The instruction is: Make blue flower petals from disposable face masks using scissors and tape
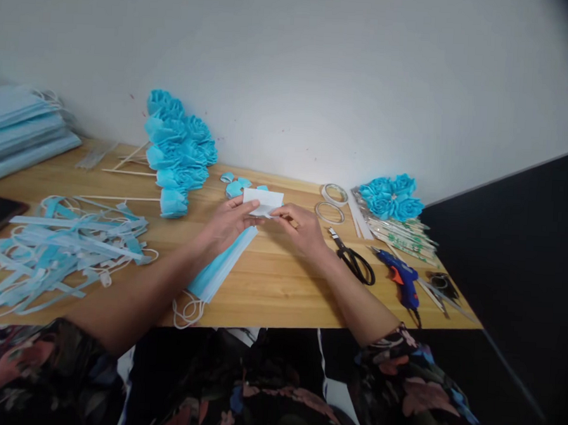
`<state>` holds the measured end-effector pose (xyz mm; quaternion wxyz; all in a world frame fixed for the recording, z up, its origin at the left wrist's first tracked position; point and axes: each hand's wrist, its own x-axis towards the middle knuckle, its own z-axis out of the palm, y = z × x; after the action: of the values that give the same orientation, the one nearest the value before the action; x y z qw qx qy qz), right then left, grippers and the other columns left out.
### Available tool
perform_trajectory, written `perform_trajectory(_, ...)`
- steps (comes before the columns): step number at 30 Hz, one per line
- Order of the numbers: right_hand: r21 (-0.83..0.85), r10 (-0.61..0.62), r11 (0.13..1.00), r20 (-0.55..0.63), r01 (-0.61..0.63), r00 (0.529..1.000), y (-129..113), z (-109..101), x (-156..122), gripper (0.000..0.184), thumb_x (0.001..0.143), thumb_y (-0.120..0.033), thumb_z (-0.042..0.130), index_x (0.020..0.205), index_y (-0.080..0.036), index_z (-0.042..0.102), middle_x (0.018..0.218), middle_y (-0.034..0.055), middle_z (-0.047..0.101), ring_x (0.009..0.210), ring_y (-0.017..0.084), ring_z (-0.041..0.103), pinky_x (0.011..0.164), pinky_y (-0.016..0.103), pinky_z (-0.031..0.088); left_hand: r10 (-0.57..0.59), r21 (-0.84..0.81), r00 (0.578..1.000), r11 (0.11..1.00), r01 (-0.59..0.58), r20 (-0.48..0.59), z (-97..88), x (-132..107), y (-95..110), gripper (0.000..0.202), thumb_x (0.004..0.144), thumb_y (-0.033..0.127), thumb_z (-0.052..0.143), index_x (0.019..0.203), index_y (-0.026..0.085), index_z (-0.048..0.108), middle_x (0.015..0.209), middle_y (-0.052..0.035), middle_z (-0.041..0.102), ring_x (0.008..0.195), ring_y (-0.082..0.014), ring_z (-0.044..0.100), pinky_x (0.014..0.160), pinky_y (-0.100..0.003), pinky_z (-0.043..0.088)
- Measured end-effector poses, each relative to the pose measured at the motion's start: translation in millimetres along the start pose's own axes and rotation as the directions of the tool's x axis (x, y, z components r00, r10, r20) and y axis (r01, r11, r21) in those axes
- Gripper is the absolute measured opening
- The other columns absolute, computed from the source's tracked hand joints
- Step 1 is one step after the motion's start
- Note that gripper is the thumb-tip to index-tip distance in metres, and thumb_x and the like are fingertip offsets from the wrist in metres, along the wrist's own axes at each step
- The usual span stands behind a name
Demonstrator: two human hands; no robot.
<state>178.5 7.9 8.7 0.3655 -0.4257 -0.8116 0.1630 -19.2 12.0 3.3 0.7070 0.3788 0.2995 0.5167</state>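
Note:
My left hand (230,221) and my right hand (302,227) meet over the middle of the wooden table (280,282). Both pinch a small white piece of mask fabric (263,200) held up between them, the left at its lower left edge, the right at its lower right. Under my left wrist lies a folded blue face mask (221,266), its white ear loops hanging over the table's front edge. A few small blue cut pieces (234,186) lie just behind the white piece.
Blue fabric flowers on sticks (177,150) lie at the back left, a heap of cut mask strips (58,245) at the left, stacked masks (21,132) far left. To the right: two tape rolls (333,202), scissors (355,260), a blue glue gun (402,279), a blue flower cluster (393,198) on wrapped chopsticks.

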Motion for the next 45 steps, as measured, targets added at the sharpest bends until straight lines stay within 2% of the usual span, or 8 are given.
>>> perform_trajectory(9,0.151,0.082,0.986,-0.052,-0.073,0.995,2,2,-12,0.011,0.091,-0.030,0.063,0.090,-0.026,0.073,0.089,0.0012,0.076,0.079,0.017,0.066,0.075,0.033,0.052,0.019,0.138,0.991,0.990,0.000,-0.132,-3.8,2,-6,0.015,0.078,0.022,0.076,0.091,0.012,0.076,0.092,-0.0092,0.078,0.081,-0.0184,0.069,0.067,-0.029,0.056)
perform_trajectory(13,0.164,0.150,0.976,-0.035,-0.142,0.988,1,3,-13,0.013,0.089,-0.030,0.065,0.099,-0.028,0.073,0.097,0.0016,0.076,0.079,0.017,0.066,0.075,0.034,0.053,0.037,0.179,0.994,0.984,-0.018,-0.103,-2.0,-1,-5,0.020,0.079,0.026,0.076,0.094,0.013,0.076,0.098,-0.0096,0.078,0.086,-0.0202,0.070,0.068,-0.029,0.057)
perform_trajectory(16,0.167,0.130,0.979,-0.045,-0.121,0.990,1,3,-14,0.015,0.089,-0.028,0.065,0.101,-0.029,0.073,0.100,0.0014,0.076,0.080,0.017,0.066,0.076,0.034,0.053,0.051,0.185,0.995,0.982,-0.034,-0.086,-1.4,-3,-6,0.023,0.078,0.029,0.078,0.096,0.015,0.074,0.103,-0.0092,0.077,0.088,-0.0199,0.070,0.068,-0.029,0.057)
perform_trajectory(21,0.170,0.124,0.979,-0.033,-0.117,0.992,1,3,-13,0.014,0.090,-0.036,0.064,0.091,-0.027,0.075,0.089,0.0016,0.076,0.076,0.017,0.064,0.075,0.033,0.052,0.039,0.207,0.998,0.978,-0.027,-0.055,-2.9,-3,-8,0.027,0.076,0.027,0.079,0.099,0.015,0.072,0.100,-0.0080,0.077,0.087,-0.0190,0.070,0.073,-0.031,0.057)
perform_trajectory(31,0.349,0.310,0.901,-0.101,-0.258,0.945,2,9,-12,0.030,0.082,-0.052,0.070,0.086,-0.022,0.070,0.076,0.0001,0.067,0.063,0.013,0.055,0.060,0.027,0.044,0.047,0.238,0.997,0.971,-0.030,-0.068,0.1,-4,-7,0.026,0.072,0.024,0.081,0.095,0.015,0.072,0.094,-0.0056,0.076,0.077,-0.0156,0.068,0.071,-0.031,0.056)
perform_trajectory(36,0.382,0.328,0.885,-0.102,-0.268,0.939,0,10,-10,0.026,0.080,-0.046,0.071,0.084,-0.021,0.067,0.084,0.0015,0.068,0.070,0.014,0.057,0.060,0.026,0.045,0.036,0.255,0.998,0.967,-0.020,-0.059,0.1,-4,-8,0.031,0.071,0.029,0.083,0.096,0.015,0.071,0.092,-0.0061,0.076,0.077,-0.0179,0.071,0.072,-0.033,0.056)
perform_trajectory(42,0.348,0.355,0.888,-0.103,-0.300,0.929,-2,10,-9,0.022,0.080,-0.043,0.067,0.083,-0.021,0.064,0.079,0.0005,0.065,0.067,0.013,0.055,0.060,0.026,0.044,0.035,0.293,0.998,0.956,-0.020,-0.047,0.0,-5,-8,0.030,0.074,0.031,0.081,0.099,0.015,0.072,0.096,-0.0069,0.077,0.078,-0.0179,0.072,0.073,-0.033,0.057)
perform_trajectory(45,0.344,0.344,0.894,-0.116,-0.287,0.932,-2,10,-9,0.020,0.080,-0.040,0.068,0.082,-0.021,0.063,0.076,-0.0002,0.063,0.066,0.013,0.054,0.061,0.027,0.045,0.060,0.302,0.998,0.952,-0.049,-0.025,1.7,-5,-7,0.033,0.078,0.039,0.079,0.099,0.014,0.072,0.099,-0.0083,0.077,0.078,-0.0184,0.072,0.071,-0.032,0.058)
